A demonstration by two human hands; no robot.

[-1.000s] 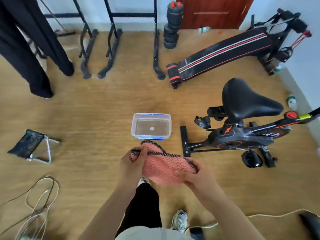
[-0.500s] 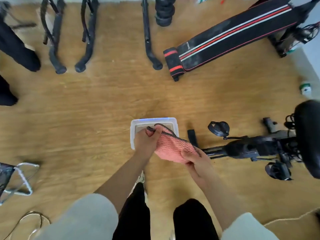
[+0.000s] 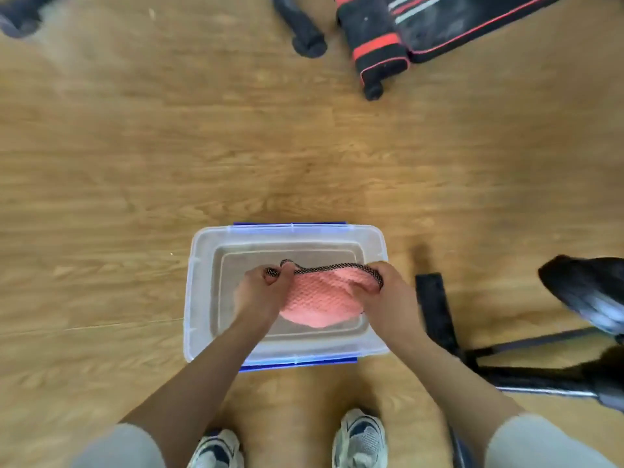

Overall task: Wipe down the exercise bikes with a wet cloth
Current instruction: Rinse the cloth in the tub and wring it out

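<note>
While the left hand [image 3: 261, 293] pinches one corner of the pink cloth [image 3: 317, 304] and the right hand [image 3: 386, 300] grips the other, it sags crosswise between them inside the clear tub [image 3: 375, 246], the exercise bike [image 3: 435, 307] lying rightward, nearer the right hand.

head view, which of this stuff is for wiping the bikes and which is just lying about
For the job: pink cloth, held by left hand and right hand; clear plastic tub; exercise bike.
Lying about: sit-up bench; black rack foot.
</note>
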